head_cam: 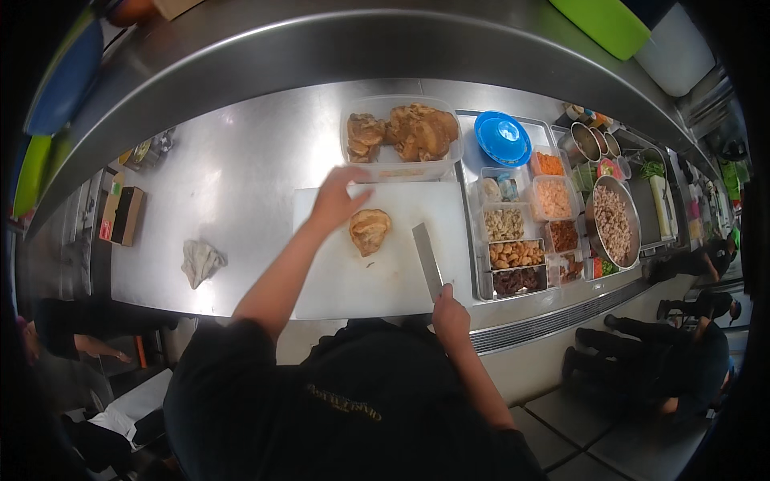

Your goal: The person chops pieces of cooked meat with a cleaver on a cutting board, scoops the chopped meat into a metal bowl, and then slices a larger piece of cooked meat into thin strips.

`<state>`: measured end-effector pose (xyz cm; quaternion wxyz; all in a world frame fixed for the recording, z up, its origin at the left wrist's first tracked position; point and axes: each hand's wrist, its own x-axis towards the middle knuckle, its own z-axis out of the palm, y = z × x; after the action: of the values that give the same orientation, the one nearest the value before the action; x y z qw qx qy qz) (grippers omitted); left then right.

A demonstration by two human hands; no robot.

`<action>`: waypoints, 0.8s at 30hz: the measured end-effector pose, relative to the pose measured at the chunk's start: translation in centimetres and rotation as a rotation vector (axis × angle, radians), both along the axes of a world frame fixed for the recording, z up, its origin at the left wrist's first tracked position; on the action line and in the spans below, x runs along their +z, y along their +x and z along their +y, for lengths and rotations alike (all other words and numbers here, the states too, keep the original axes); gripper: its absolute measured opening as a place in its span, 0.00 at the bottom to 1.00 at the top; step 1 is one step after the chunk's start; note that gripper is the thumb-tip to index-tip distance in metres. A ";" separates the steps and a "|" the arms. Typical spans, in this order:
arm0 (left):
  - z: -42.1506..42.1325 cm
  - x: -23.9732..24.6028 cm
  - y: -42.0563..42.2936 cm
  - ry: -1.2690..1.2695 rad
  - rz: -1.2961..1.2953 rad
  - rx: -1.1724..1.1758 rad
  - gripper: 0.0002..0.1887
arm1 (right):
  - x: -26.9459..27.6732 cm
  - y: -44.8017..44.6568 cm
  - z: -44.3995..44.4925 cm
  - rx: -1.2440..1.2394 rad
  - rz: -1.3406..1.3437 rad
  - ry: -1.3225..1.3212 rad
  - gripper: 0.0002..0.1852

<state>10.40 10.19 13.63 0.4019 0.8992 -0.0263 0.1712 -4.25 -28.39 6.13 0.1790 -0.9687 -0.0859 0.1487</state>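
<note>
A browned piece of cooked meat (369,231), perhaps chicken, lies on a white cutting board (337,294). Above and to the left of it, my left hand (338,201) is spread with nothing in it, near the front of a clear plastic container (402,171). Larger browned pieces of cooked meat (421,132) fill most of that container, which stands just behind the board. My right hand (450,314) grips the handle of a cleaver-like kitchen knife (428,258) at the board's right front. The knife's broad blade lies over the board, pointing away from me and apart from the meat.
A crumpled cloth (203,262) lies on the steel counter (252,162) at left. On the right, a metal tray (471,174) holds several tubs of chopped ingredients and a blue bowl (504,139). Beyond is a steel bowl (631,240) of diced food. A steel shelf (385,42) overhangs the back. Other people stand nearby.
</note>
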 end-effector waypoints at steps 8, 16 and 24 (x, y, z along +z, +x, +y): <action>3.1 -3.7 19.9 0.196 0.305 0.310 0.28 | 1.5 1.1 -1.0 0.003 0.067 0.038 0.13; -1.4 -6.2 24.5 0.379 0.489 0.270 0.27 | 0.8 1.8 -2.5 0.004 0.127 0.072 0.16; -0.2 -7.7 23.1 0.381 0.473 0.294 0.27 | 0.4 2.7 -3.6 0.004 0.158 0.116 0.21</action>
<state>33.46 9.99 5.88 0.1928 0.9671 0.1661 0.0057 -1.59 -31.96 6.48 0.2409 -0.9418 -0.0820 0.2197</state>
